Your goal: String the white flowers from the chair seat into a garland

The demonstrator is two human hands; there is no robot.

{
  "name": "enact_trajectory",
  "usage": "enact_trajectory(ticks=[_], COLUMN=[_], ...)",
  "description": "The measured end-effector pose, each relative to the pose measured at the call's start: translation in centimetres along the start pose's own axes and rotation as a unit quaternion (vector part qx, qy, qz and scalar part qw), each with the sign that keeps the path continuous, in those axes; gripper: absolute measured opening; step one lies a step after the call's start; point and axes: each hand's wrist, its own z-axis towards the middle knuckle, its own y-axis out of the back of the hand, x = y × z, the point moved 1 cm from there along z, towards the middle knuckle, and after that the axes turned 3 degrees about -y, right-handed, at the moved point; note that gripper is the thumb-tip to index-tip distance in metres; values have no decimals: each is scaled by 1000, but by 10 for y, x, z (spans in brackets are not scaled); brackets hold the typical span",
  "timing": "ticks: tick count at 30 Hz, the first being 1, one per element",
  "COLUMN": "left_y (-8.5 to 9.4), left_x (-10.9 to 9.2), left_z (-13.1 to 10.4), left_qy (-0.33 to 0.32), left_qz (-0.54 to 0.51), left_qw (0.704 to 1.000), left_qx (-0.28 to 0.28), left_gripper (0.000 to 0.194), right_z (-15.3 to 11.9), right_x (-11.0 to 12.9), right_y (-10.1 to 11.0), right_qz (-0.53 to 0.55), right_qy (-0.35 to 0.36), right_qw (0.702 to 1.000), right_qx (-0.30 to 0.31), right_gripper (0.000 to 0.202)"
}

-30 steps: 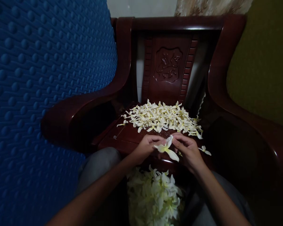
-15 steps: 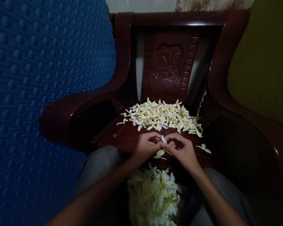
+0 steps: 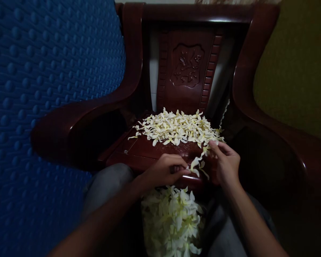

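A heap of pale yellow-white flowers [image 3: 176,126] lies on the dark red wooden seat [image 3: 144,151]. In front of it, my left hand [image 3: 172,167] is closed, its fingertips pinching the end of a white flower [image 3: 195,166]. Farther right, my right hand [image 3: 226,159] pinches another flower at the heap's right front edge. Several flowers stretch in a loose line between the two hands; whether something joins them is too small to tell. Below my hands, between the knees, is a second large bunch of white flowers [image 3: 176,217].
The chair's curved armrests [image 3: 82,110] flank the seat, with a carved backrest [image 3: 188,66] behind. A blue bumpy surface [image 3: 50,64] fills the left side, and an olive-green surface [image 3: 294,67] is at the right. Grey-clothed knees [image 3: 109,182] sit below the seat edge.
My hands were together around a small white flower piece and are now apart. The right hand has moved right and up toward the heap. The view has shifted slightly.
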Motion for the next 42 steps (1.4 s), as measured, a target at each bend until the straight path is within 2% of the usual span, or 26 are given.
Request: enact_trajectory(ticks=[4,9,12,14,16,18,20,23,25,26,29,33,36,42], left_y=[8,11,10,10,11,13,15,14,10,8,3,1,2,-5], left_x=[3,5,5,6,7,8,8,7,5,5,8,16,20,22], left_z=[1,-3,-4,-2,2,5,6,6,5,4,4,5,5,1], left_qy=[16,55,82,118,167,203,214,202,188,185,203,244,261,266], left_qz=[4,-9,-15,-30,-49,-75,-116,-185,-202,-204,-221,-237,-232,-255], left_qw=[1000,992,988,988,984,975,965,960,961,961,949,924,918,915], left_qx=[7,111,133,98,27,-54,-98,-63,-31,-33,-95,-172,-185,-165], left_gripper=[16,21,29,35,35,29,32,51,49,44,28,23,23,23], right_z=[3,12,14,10,4,-3,-8,-15,-18,-19,-21,-24,-25,-29], right_x=[4,6,4,0,-4,-7,-8,-6,-5,-4,-3,-3,-1,-1], right_y=[2,12,14,12,7,1,-4,-11,-14,-15,-17,-18,-18,-21], right_qz=[24,61,77,76,68,52,39,31,30,31,27,-22,-67,-124], right_qy=[3,4,-68,-118,-143,-144,-136,-136,-148,-153,-161,-132,-95,0], right_qw=[1000,995,994,989,983,977,973,969,966,965,962,959,957,936], right_qx=[-13,-75,-26,34,95,146,180,205,209,210,221,251,266,331], right_gripper=[30,30,29,29,30,30,29,29,34,38,47,39,33,26])
